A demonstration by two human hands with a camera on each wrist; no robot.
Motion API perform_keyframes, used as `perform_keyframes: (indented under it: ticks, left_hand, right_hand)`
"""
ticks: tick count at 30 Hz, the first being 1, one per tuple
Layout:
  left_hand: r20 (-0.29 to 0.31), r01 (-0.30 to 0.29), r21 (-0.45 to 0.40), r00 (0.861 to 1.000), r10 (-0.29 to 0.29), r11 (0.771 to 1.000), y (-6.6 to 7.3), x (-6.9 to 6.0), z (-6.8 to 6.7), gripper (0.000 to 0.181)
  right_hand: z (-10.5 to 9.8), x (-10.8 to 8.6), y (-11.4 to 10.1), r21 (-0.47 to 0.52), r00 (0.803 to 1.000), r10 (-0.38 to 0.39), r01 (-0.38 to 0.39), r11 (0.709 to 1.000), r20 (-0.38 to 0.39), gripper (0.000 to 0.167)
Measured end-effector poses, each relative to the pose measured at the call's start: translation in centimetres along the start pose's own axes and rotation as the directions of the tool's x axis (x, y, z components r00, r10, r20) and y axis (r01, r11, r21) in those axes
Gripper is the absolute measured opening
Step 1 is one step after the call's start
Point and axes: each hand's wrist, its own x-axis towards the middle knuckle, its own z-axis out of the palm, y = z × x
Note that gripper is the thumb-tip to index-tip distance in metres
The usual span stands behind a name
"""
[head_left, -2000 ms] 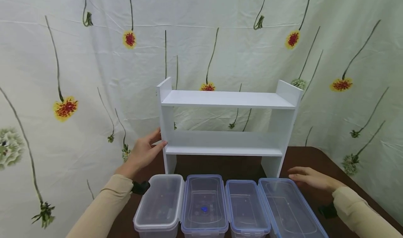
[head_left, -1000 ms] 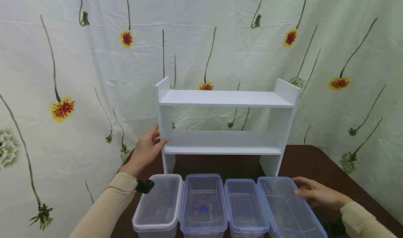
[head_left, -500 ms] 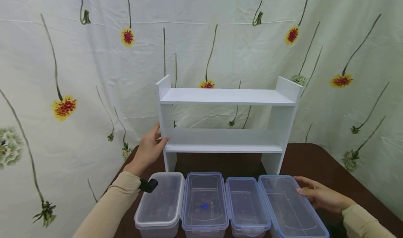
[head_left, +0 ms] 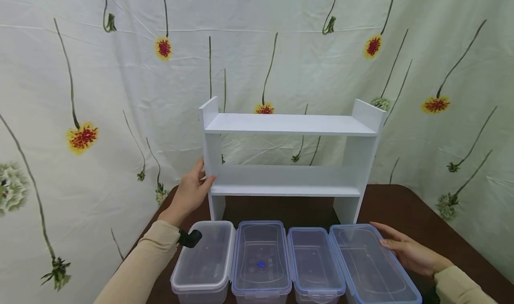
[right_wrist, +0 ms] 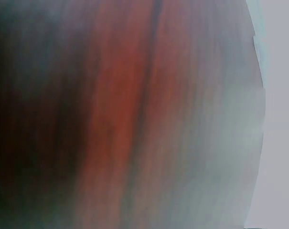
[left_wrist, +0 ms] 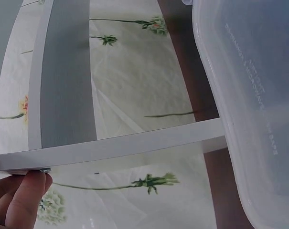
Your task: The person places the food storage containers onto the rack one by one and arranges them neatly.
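Observation:
A white two-tier shelf (head_left: pixel 285 190) stands upright on the dark brown table. My left hand (head_left: pixel 188 192) grips its left side panel, thumb at the front edge and fingers on the outer face. The left wrist view shows bent fingers (left_wrist: pixel 27 198) against that panel. In front of the shelf, several lidded clear plastic food containers stand in a row. The rightmost, a blue-rimmed container (head_left: pixel 371 264), has my right hand (head_left: pixel 415 250) at its far right corner. The thumb rests on the lid and the straight index finger lies along the far rim. The other right fingers are mostly hidden.
Left of that container are a narrow blue-rimmed container (head_left: pixel 315 264), a wider one with a blue lid valve (head_left: pixel 261 261), and a white-lidded container (head_left: pixel 205 255). A floral curtain (head_left: pixel 120 94) hangs behind the table (head_left: pixel 395 201). The right wrist view is blurred.
My right hand has shifted right and nearer, and its thumb has come onto the lid; lately its index finger has straightened. The left hand has settled slightly higher on the side panel.

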Motion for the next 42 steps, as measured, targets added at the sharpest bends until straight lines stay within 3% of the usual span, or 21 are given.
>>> perform_keyframes:
  ticks: [12,26,36,42]
  left_hand:
    - [-0.001,0.006,0.007,1.0,-0.006,1.0,0.2,-0.1,-0.1,0.063]
    - [-0.021,-0.026,0.014,0.999,0.027,1.0,0.2,-0.1,0.0,0.063]
    - [-0.029,-0.039,0.015,0.999,0.04,0.999,0.2,-0.2,0.1,0.063]
    - [-0.022,-0.024,0.01,0.999,0.024,1.0,0.2,-0.3,0.1,0.063]
  right_hand:
    - [0.9,-0.4,-0.6,0.024,0.992,-0.115,0.116,0.993,-0.045,0.059]
    - [1.5,-1.6,-1.1,0.051,0.982,-0.132,0.14,0.989,-0.138,0.061]
    - [3.0,-1.8,-3.4,0.214,0.99,-0.126,0.138,0.967,-0.069,0.063]
    - [4.2,-1.3,-4.6,0.234,0.987,-0.146,0.157,0.96,-0.062,0.062]
